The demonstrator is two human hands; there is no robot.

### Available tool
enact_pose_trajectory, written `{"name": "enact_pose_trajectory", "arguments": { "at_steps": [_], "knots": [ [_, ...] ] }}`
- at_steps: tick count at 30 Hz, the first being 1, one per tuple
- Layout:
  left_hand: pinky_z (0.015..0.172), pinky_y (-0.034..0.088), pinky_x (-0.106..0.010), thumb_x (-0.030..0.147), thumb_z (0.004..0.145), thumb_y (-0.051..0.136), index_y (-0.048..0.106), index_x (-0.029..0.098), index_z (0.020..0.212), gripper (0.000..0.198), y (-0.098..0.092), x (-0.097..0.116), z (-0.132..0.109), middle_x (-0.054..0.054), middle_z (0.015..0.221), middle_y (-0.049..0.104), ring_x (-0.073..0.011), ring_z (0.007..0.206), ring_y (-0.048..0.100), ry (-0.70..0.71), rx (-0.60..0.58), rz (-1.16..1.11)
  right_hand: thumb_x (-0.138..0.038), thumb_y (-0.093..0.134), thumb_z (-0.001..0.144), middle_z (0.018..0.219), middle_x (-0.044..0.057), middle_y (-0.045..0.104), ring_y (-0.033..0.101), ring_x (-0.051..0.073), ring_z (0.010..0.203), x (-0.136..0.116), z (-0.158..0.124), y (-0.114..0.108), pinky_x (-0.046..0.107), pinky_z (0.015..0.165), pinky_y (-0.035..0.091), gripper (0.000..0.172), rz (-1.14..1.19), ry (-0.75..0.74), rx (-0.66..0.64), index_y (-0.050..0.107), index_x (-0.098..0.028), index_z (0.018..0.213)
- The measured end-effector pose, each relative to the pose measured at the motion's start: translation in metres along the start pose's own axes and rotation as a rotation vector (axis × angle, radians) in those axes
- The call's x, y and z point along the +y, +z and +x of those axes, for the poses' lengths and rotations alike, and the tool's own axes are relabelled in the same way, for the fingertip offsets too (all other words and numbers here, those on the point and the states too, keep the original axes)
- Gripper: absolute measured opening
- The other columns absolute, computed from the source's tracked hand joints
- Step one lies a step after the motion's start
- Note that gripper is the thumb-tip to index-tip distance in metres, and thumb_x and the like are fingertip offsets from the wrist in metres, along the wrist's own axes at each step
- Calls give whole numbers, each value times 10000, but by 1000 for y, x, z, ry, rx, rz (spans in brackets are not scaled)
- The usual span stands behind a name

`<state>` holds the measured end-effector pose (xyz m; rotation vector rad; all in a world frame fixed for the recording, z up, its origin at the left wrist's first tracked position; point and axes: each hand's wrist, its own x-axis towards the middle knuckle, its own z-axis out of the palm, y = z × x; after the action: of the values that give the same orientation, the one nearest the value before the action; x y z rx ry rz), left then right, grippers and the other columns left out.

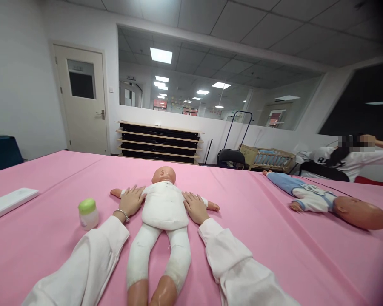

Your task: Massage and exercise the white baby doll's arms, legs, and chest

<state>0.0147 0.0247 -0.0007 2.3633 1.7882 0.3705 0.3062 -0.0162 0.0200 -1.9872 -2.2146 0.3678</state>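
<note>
The left hand (130,201) and right hand (196,207) are resting on either side of the chest of a white-bodied infant training doll (164,205), fingers lying together, not gripping. The doll is stretching head-far along a pink tablecloth (44,255), a green-capped jar (88,213) standing just left of the left hand.

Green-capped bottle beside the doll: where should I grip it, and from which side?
Grip the bottle's pale body below the domed green cap, coming from the right with the left hand, which lies open on the baby doll beside it. The bottle stands upright, and its body likely gives fingers more to wrap than the cap.
</note>
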Motion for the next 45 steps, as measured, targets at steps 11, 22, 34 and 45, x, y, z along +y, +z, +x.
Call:
{"name": "enact_pose_trajectory", "arguments": {
  "at_steps": [11,22,34,45],
  "knots": [
    [1105,226,-389,378,914,250,382,94,1335,525,-22,0,-58,-91,1392,366,-199,1329,262,-52,247,-357,-363,231,860,1429,-31,198,226,147,1381,16,-34,-11,473,1199,133,485,50,234,223,407,-270,1303],
    [1092,244,-420,419,893,396,642,323,1064,315,-99,68,-169,-5,1157,597,-194,1181,481,554,-457,-677,-401,231,874,1339,-70,370,105,41,1426,-58,-148,-1,303,1257,119,440,70,-1008,78,450,-291,1239],
    [1071,52,-540,389,931,282,353,372,1358,433,-77,54,-149,39,1460,197,-235,1367,121,395,-393,-480,-565,91,831,1441,11,159,88,104,1429,-56,-126,5,413,1224,109,643,65,-738,179,275,-277,1375],
    [754,503,-272,488,887,379,684,181,903,433,-121,82,-147,-51,793,668,-154,749,625,396,-636,-1063,-561,-35,817,1030,23,608,574,-43,1002,-77,-153,-53,110,1093,384,791,675,-713,-446,591,-176,1110]
  ]
}}
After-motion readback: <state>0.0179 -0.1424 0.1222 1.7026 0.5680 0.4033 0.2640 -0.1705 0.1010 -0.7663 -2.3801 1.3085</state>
